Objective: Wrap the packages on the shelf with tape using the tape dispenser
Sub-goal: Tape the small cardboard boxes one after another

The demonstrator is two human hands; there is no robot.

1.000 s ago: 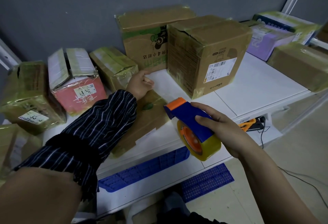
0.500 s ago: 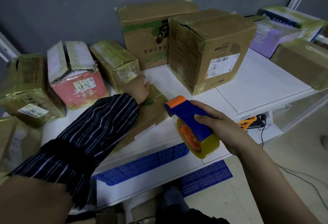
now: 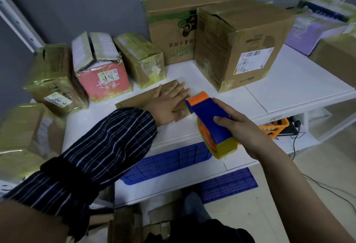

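Observation:
A flat brown package [image 3: 134,101] lies on the white shelf [image 3: 300,86] in front of me. My left hand [image 3: 169,102] presses flat on it with straight fingers. My right hand [image 3: 244,127] grips a blue and orange tape dispenser [image 3: 208,115] with a yellowish tape roll [image 3: 225,147]. The dispenser's orange nose is at the right edge of the flat package, close to my left fingers.
Taped boxes stand along the back: a big brown box [image 3: 244,44], a printed box [image 3: 173,27], a pink box [image 3: 102,69], and others left [image 3: 54,77] and right [image 3: 335,58]. A blue perforated tray [image 3: 169,162] lies below the shelf edge. An orange tool [image 3: 273,127] sits lower right.
My left hand has flattened on the flat package, which now lies flat and squared on the shelf. The dispenser has moved forward to the package's right edge.

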